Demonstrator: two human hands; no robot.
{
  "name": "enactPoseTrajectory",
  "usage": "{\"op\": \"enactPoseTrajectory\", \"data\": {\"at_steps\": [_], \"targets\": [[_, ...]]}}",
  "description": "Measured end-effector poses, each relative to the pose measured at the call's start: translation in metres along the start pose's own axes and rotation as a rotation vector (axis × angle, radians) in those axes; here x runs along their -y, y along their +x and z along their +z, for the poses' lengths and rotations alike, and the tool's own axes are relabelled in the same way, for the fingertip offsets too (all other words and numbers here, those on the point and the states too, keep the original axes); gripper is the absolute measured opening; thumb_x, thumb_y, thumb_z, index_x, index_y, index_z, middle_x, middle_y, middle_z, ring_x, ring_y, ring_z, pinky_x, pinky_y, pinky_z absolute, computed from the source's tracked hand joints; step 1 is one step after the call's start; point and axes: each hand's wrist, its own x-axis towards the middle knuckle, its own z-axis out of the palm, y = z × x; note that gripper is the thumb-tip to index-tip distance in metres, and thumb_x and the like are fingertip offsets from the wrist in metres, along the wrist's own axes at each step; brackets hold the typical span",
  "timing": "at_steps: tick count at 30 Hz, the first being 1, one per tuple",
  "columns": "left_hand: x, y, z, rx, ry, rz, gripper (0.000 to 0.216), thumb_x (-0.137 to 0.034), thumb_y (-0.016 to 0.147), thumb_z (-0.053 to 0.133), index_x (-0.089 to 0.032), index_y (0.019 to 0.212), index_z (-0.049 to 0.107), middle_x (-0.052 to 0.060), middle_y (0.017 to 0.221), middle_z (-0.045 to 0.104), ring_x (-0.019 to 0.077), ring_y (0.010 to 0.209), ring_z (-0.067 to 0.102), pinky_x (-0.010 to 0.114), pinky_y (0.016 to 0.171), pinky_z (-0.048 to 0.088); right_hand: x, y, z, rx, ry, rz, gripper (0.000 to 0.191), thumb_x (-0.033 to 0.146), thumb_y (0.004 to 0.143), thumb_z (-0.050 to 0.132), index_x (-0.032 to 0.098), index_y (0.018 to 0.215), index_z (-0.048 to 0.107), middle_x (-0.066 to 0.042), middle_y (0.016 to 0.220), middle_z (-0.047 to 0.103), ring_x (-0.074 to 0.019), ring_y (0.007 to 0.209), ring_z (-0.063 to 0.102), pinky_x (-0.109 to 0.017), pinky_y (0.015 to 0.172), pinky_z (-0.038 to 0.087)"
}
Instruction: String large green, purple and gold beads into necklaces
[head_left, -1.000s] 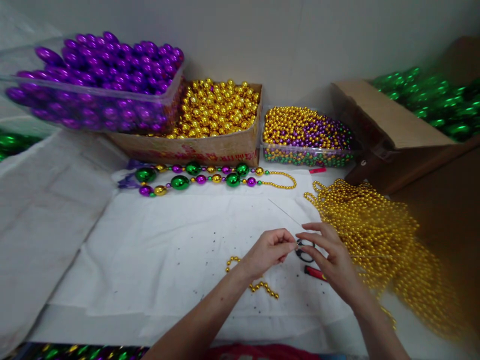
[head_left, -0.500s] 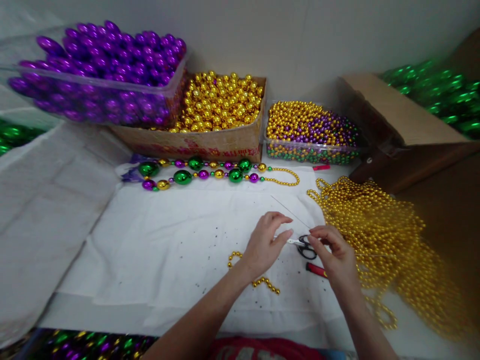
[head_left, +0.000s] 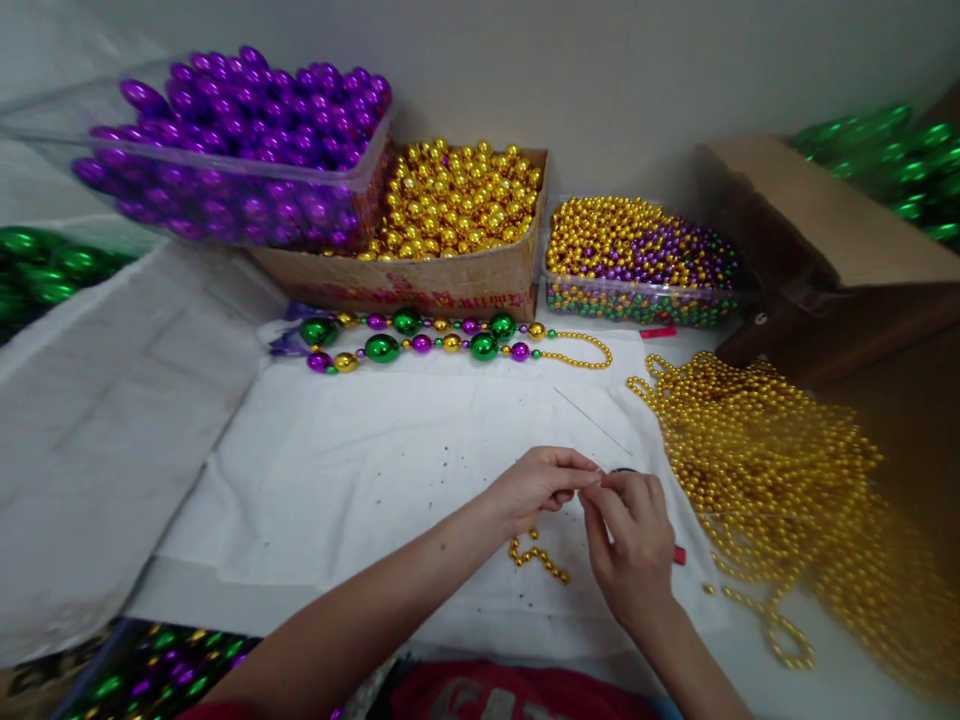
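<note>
Left hand [head_left: 546, 487] and right hand [head_left: 631, 535] pinch, fingertips meeting; I can't make out what's between. Short shiny gold strand [head_left: 547, 563] zigzags on wrinkled white cloth [head_left: 360, 450], seven o'clock from them; thin straight rod [head_left: 592, 420] at twelve, tangled gold heap [head_left: 772, 460] at three, oval-bead necklace [head_left: 484, 346] at ten.

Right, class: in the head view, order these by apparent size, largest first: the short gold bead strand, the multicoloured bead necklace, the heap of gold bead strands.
1. Heap of gold bead strands
2. Multicoloured bead necklace
3. Short gold bead strand, perhaps partly hidden
</note>
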Motion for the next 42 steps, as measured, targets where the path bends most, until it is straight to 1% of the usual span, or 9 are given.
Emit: {"op": "enactPoseTrajectory", "data": {"at_steps": [4,8,12,16,20,26,33,39,42], "targets": [[-0.004,-0.001,-0.006,-0.055,0.247,0.147,0.012,-0.022,0.063,0.069,-0.014,0.072,0.067,-0.002,0.06,0.058,0.0056,0.049,0.04,0.02,0.048,0.027,0.003,0.003,0.002,-0.011,0.057,0.038,0.019,0.008,0.086,0.048,0.021,0.095,0.059,-0.01,0.106,0.052,-0.0255,0.097,0.047,-0.041,0.078,0.042],[-0.014,-0.008,-0.009,-0.049,0.788,0.415,0.013,-0.012,0.072,0.056,-0.018,0.072,0.068,0.002,0.071,0.063,0.0134,0.067,0.054,0.026,0.064,0.039,0.004,0.006,0.008,0.068,0.373,0.185,0.016,0.012,0.088,0.045,0.02,0.09,0.058,-0.011,0.123,0.048,-0.0254,0.113,0.046,-0.041,0.089,0.041],[-0.012,-0.016,-0.004,-0.151,1.123,0.692,0.023,-0.009,0.078,0.048,-0.019,0.08,0.068,0.004,0.077,0.061,0.0165,0.075,0.053,0.029,0.07,0.039,0.003,0.007,0.017,0.071,0.831,0.552,0.012,0.026,0.09,0.051,0.02,0.08,0.055,-0.004,0.094,0.056,-0.016,0.077,0.055,-0.028,0.063,0.047],[0.007,-0.013,0.007,-0.364,0.945,0.791,0.024,-0.017,0.086,0.044,-0.019,0.098,0.066,0.006,0.084,0.06,0.0161,0.079,0.055,0.028,0.073,0.042,0.003,0.01,0.022,0.001,0.968,0.688,0.015,0.033,0.092,0.048,0.021,0.083,0.05,0.002,0.07,0.054,-0.0116,0.057,0.054,-0.024,0.052,0.046],[0.025,-0.003,0.02,-0.51,0.596,0.709,0.017,-0.026,0.086,0.051,-0.017,0.091,0.065,0.005,0.083,0.061,0.0144,0.075,0.056,0.025,0.068,0.043,-0.001,0.016,0.022,-0.044,1.031,0.762,0.02,0.039,0.09,0.05,0.021,0.083,0.046,0.004,0.064,0.054,-0.0106,0.047,0.054,-0.022,0.042,0.044],[0.021,0.006,0.019,-0.282,0.104,0.342,0.02,-0.032,0.074,0.064,-0.014,0.079,0.06,-0.003,0.059,0.054,0.0061,0.047,0.04,0.018,0.043,0.03,-0.01,0.016,0.018,-0.052,0.907,0.745,0.013,0.032,0.091,0.05,0.02,0.084,0.049,0.005,0.061,0.053,-0.0101,0.045,0.054,-0.02,0.039,0.04],[0.0,0.004,-0.001,-0.141,0.323,0.224,0.016,-0.027,0.068,0.066,-0.013,0.073,0.064,-0.003,0.056,0.051,0.0059,0.048,0.041,0.017,0.042,0.028,-0.011,0.011,0.015,-0.037,0.681,0.596,0.014,0.022,0.092,0.048,0.019,0.083,0.059,0.001,0.076,0.052,-0.0091,0.055,0.056,-0.022,0.048,0.041],[-0.003,0.004,-0.005,-0.102,0.627,0.283,0.011,-0.023,0.072,0.059,-0.014,0.073,0.066,-0.001,0.061,0.057,0.009,0.057,0.049,0.02,0.054,0.037,-0.018,0.006,0.016,0.006,0.542,0.452,0.016,0.015,0.09,0.049,0.02,0.083,0.062,0.001,0.074,0.054,-0.0119,0.062,0.053,-0.027,0.061,0.041],[0.001,0.005,-0.005,-0.125,0.637,0.305,0.012,-0.023,0.073,0.058,-0.013,0.074,0.064,-0.002,0.061,0.057,0.0093,0.057,0.049,0.021,0.053,0.037,-0.021,0.005,0.015,-0.03,0.484,0.411,0.014,0.015,0.091,0.049,0.019,0.092,0.063,-0.003,0.086,0.057,-0.0163,0.081,0.056,-0.03,0.069,0.043]]}}
